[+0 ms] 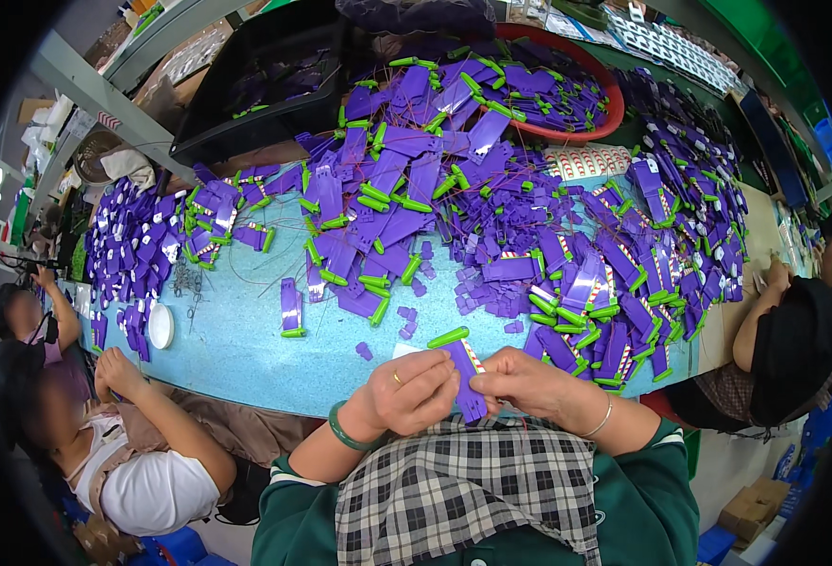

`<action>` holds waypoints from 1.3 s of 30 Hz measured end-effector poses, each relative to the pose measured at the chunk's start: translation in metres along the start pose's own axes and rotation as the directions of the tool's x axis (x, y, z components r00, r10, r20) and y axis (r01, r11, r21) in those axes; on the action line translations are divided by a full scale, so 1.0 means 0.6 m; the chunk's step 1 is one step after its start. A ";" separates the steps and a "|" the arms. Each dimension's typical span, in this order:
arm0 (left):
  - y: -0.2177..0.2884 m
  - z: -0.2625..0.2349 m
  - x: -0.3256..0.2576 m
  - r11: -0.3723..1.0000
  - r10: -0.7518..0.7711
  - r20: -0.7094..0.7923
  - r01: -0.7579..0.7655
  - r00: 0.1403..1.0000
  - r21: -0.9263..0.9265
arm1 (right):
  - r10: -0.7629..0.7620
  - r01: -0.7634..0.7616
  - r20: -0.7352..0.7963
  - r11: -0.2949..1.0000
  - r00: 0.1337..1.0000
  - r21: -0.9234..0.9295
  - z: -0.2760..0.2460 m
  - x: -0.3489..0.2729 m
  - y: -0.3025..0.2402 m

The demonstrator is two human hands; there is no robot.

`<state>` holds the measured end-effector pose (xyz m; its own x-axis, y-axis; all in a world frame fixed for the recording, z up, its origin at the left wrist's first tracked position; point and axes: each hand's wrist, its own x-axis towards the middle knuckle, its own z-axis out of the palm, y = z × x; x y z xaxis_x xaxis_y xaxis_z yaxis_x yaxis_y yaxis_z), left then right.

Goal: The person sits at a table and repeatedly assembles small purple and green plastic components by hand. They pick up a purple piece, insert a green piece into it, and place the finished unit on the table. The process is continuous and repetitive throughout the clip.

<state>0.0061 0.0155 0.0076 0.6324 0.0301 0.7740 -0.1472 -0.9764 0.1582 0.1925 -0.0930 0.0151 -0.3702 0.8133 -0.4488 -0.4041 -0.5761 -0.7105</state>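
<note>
at the near edge of the desk (236, 325), just above the checked apron (463, 481), we had one purple piece (464, 375) raised between our two hands. our left hand (408, 391) pinched it from the left, thumb and fingers drawn narrow at its upper part; our right hand (527, 382) met it from the right, the thumb on or close by the striped strip (473, 356) along that side. neither hand was nearer, as the piece lay right between them, to the right of the left hand and to the left of the right one. how hard each hand pressed, we could not tell.

the long axis ran away from us, leaning a little left at its far end. there the green bar (449, 337) sat crosswise, pointing out past our left fingertips, while the plain purple end slanted down toward our body and slightly right.

beyond our hands, on the desk, we had a big heap of purple parts (369, 231), many with green ends. left of it a lone purple piece (290, 300) lay lengthwise away from us, its green end nearest us.
</note>
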 end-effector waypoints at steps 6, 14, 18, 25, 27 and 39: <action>-0.006 0.024 0.009 0.886 -0.394 -0.034 0.370 0.918 -0.279 | -0.697 0.473 -0.207 0.645 0.687 -0.600 -0.017 -0.004 0.009; -0.119 0.068 0.073 0.871 -0.463 0.270 0.490 0.844 -0.041 | -0.668 0.621 -0.438 0.736 0.602 -0.268 -0.051 0.010 0.007; -0.194 0.085 0.077 0.890 -0.349 0.332 0.198 0.876 0.412 | -0.697 0.655 -0.396 0.709 0.597 -0.260 -0.049 0.004 0.009; -0.153 0.050 0.088 0.869 -0.490 0.111 0.494 0.865 -0.016 | -0.761 0.660 -0.314 0.649 0.568 -0.380 -0.055 -0.005 0.009; -0.119 0.034 0.073 0.581 -0.682 0.212 0.694 0.700 -0.425 | -0.754 0.649 -0.336 0.656 0.564 -0.385 -0.049 -0.002 0.007; -0.021 0.025 -0.006 -0.142 -0.863 0.367 0.530 0.348 -0.836 | -0.851 0.332 -0.080 0.287 0.519 -0.898 -0.012 -0.002 0.000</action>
<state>0.0171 0.0242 -0.0065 0.6259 0.7744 -0.0922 -0.2795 0.3331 0.9005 0.1989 -0.0935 0.0120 0.2185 0.9190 0.3282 0.5126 0.1781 -0.8400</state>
